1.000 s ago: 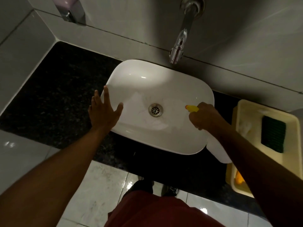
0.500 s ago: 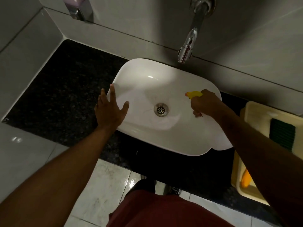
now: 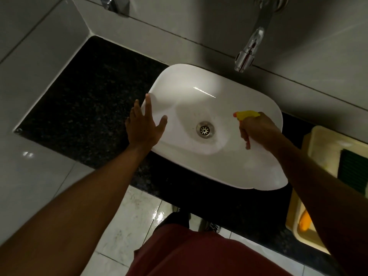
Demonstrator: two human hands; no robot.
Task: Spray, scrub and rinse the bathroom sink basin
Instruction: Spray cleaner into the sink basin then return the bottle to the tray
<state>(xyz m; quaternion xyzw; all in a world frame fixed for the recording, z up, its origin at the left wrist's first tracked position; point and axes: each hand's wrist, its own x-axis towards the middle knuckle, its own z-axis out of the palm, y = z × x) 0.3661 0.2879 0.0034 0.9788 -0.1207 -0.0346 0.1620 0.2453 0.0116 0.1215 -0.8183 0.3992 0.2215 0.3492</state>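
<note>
Presently the left hand point(image 3: 144, 126) lies flat, fingers released and spread, on the left rim of the white sink basin point(image 3: 189, 90) on the dark desk point(image 3: 85, 100). The right hand point(image 3: 256, 129), fingers clenched around the spray bottle point(image 3: 247, 114), hangs over the basin's right edge, nozzle toward the drain point(image 3: 205, 129). A yellow tray point(image 3: 318, 140) sits at the desk's right edge.

A bathroom is shown: a white sink basin point(image 3: 199, 92) is set on a dark stone desk point(image 3: 89, 92), beneath a wall-mounted chrome tap point(image 3: 251, 46), with tiled walls point(image 3: 199, 22).
</note>
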